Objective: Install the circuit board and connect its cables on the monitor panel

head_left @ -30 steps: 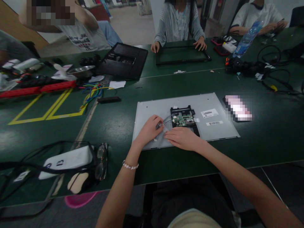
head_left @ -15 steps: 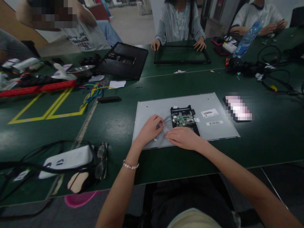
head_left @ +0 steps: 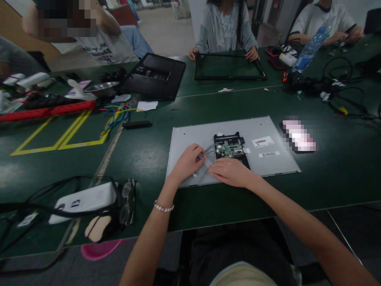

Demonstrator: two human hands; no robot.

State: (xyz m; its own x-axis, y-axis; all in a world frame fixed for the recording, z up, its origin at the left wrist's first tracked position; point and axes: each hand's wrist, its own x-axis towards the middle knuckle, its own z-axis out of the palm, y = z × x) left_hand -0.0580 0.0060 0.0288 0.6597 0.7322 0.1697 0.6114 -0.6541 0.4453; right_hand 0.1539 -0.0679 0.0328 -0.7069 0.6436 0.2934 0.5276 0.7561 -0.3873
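A flat grey display panel (head_left: 193, 137) lies back side up in front of me. On its middle sits a green circuit board (head_left: 233, 150) in a black plastic frame (head_left: 245, 161). Thin grey cables (head_left: 210, 149) run from the board's left side to my left hand (head_left: 188, 161), whose fingers are pinched together around them. A pale, translucent strip, seemingly tape (head_left: 208, 161), spans the gap between my hands. Its right end is under the closed fingertips of my right hand (head_left: 230, 171), which rests low on the panel beside the frame.
A phone (head_left: 297, 136) lies right of the panel. To the left are glasses (head_left: 127, 200), a white device marked 13 (head_left: 85, 200) and a mouse (head_left: 97, 228). Across the table, a person's hands hold a black bezel (head_left: 230, 78); a black cover (head_left: 156, 75) and bottle (head_left: 311, 49) stand nearby.
My hands hold nearly the same position, the right one shifting only slightly. Across the table, the person's hands have moved the black bezel a little to the right and changed their grip on it.
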